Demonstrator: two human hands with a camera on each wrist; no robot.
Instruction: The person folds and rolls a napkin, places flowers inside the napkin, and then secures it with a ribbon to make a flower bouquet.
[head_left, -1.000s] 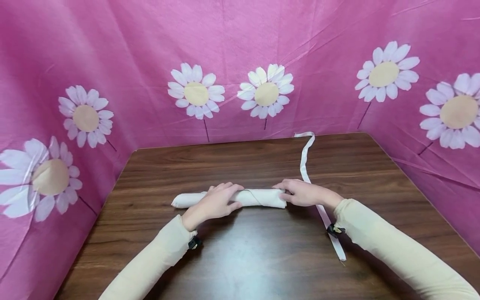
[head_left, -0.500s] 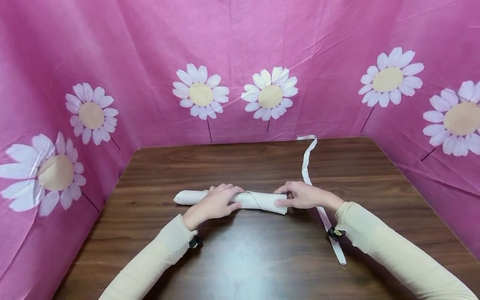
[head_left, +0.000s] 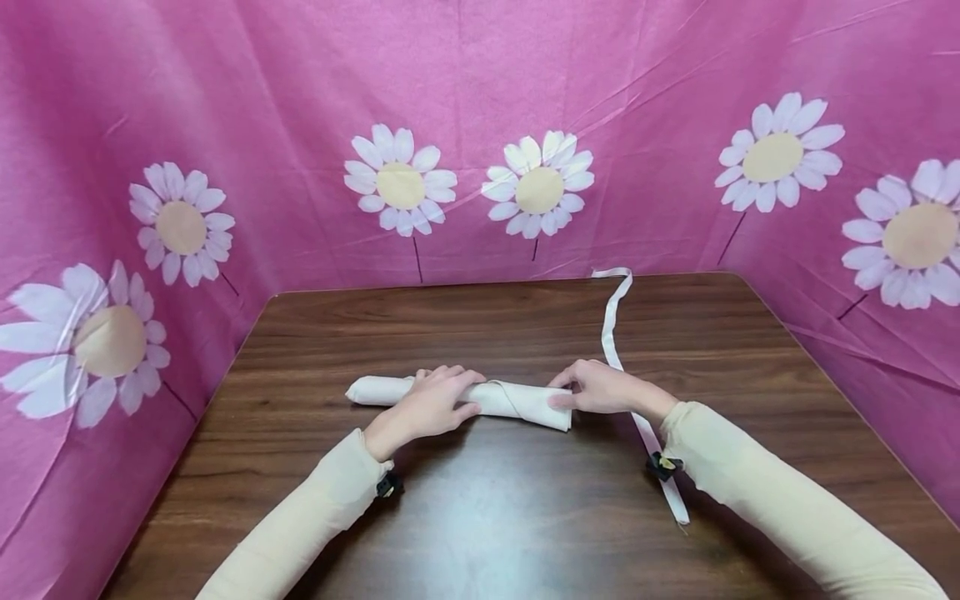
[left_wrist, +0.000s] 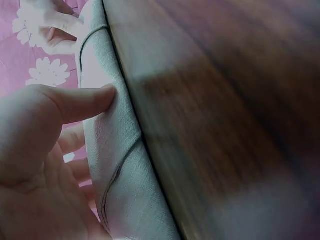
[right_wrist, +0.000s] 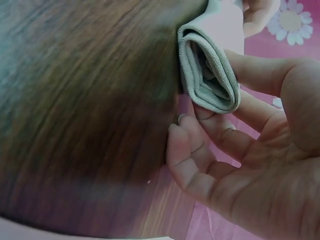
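Note:
A cream cloth, rolled into a tube, lies crosswise on the wooden table. Around its middle my left hand grips, thumb on the near side and fingers over the far side. The left wrist view shows the thumb pressed to the fabric, with slanted cloth edges on either side. My right hand pinches the roll's right end between thumb and forefinger. In the right wrist view, that end of the rolled cloth shows flattened, layered folds with a hollow inside, while the other fingers curl below it by the tabletop.
A narrow white fabric strip runs from the table's far edge, under the right wrist, toward the front right. Pink cloth with daisies hangs behind and beside the table. Each sleeve cuff carries a small dark device.
The roll's right end has turned slightly toward me and looks wider. My right thumb has moved onto that end from its edge. The left hand keeps its grip.

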